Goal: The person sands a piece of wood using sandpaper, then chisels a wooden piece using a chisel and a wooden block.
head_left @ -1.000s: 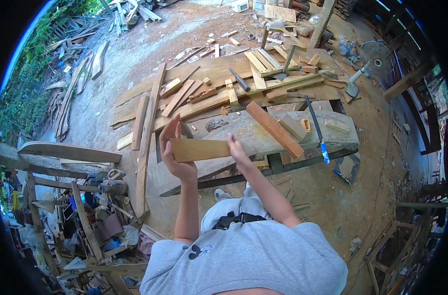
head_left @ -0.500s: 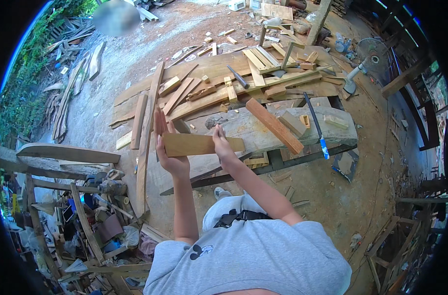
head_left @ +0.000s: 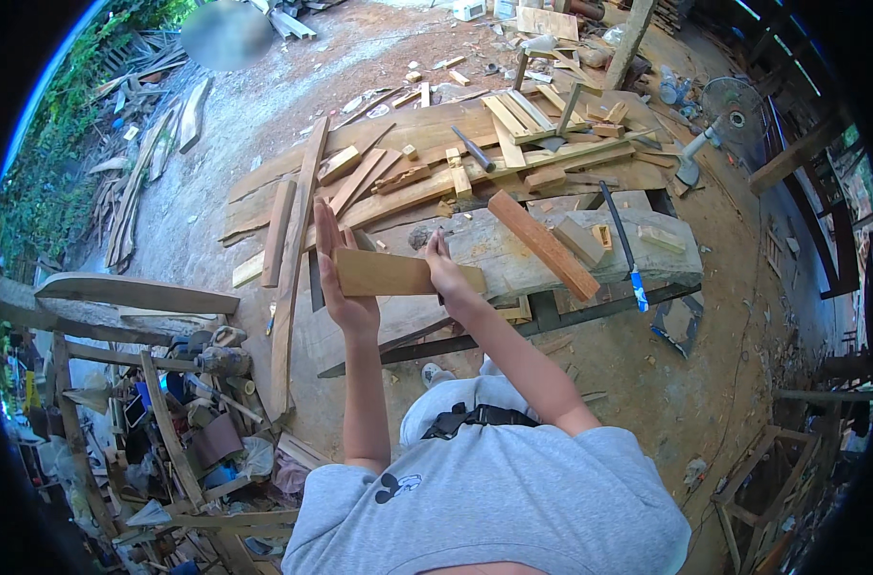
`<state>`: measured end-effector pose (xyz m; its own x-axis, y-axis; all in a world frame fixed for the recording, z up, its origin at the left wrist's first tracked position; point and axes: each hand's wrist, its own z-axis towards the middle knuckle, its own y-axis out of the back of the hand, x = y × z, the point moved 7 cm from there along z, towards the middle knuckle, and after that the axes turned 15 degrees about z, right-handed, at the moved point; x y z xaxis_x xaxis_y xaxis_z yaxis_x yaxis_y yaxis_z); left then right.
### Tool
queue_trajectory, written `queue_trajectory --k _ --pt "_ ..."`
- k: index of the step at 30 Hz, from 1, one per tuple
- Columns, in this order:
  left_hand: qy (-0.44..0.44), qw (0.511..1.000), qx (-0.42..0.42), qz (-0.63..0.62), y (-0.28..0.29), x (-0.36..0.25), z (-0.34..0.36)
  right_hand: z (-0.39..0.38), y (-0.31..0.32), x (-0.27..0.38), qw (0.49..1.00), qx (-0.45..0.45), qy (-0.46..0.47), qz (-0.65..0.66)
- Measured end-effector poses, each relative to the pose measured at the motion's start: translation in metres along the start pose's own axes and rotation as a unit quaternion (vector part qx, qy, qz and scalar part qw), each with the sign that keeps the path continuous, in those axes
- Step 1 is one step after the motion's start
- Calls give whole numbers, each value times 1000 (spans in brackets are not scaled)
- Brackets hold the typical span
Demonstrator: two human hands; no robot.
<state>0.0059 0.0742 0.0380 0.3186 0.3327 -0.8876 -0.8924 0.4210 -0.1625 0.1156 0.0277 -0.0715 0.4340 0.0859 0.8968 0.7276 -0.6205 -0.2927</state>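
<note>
A flat, pale-yellow wooden board (head_left: 384,274) lies horizontally between my hands, held above a weathered plank bench. My left hand (head_left: 346,297) holds its left end against the palm, fingers pointing up above the board and thumb at its edge. My right hand (head_left: 448,280) holds the board toward the right, leaving a short end showing beyond it; some fingertips are hidden. To the right lie a reddish timber piece (head_left: 542,244), small wood blocks (head_left: 577,240) and a dark bar with a blue handle (head_left: 640,289) on the weathered bench (head_left: 489,254).
Behind, a heap of planks and offcuts (head_left: 379,182) holds a dark cylindrical tool (head_left: 473,149). A white fan (head_left: 729,125) and posts (head_left: 628,43) stand back right. At lower left is cluttered scrap (head_left: 216,441); a wooden frame (head_left: 762,479) stands at lower right.
My right hand has slid leftward along the board from its right end, so that end now shows past it. My left fingers have straightened upward from their more curled position.
</note>
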Motion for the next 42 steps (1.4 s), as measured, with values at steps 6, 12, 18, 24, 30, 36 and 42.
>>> queue_trajectory --k 6,12,18,24,30,36,42 --pt "4 999 32 13 -24 -13 7 -40 -68 52 975 191 101 59" --pt "85 996 25 -6 -23 3 6 -53 -104 94 944 114 308 -41" --pt "14 999 21 37 -3 4 3 -37 -60 48 954 235 -46 180" --pt "41 992 79 -85 -23 2 -9 -60 -81 91 937 167 305 -23" --pt "34 999 40 2 -13 2 -4 -58 -77 87 941 146 290 -92" --pt "26 999 45 -14 -14 -2 -2 -100 -104 109 865 211 431 -147" --pt "37 996 60 -57 -8 3 0 -107 -95 112 877 216 407 -137"
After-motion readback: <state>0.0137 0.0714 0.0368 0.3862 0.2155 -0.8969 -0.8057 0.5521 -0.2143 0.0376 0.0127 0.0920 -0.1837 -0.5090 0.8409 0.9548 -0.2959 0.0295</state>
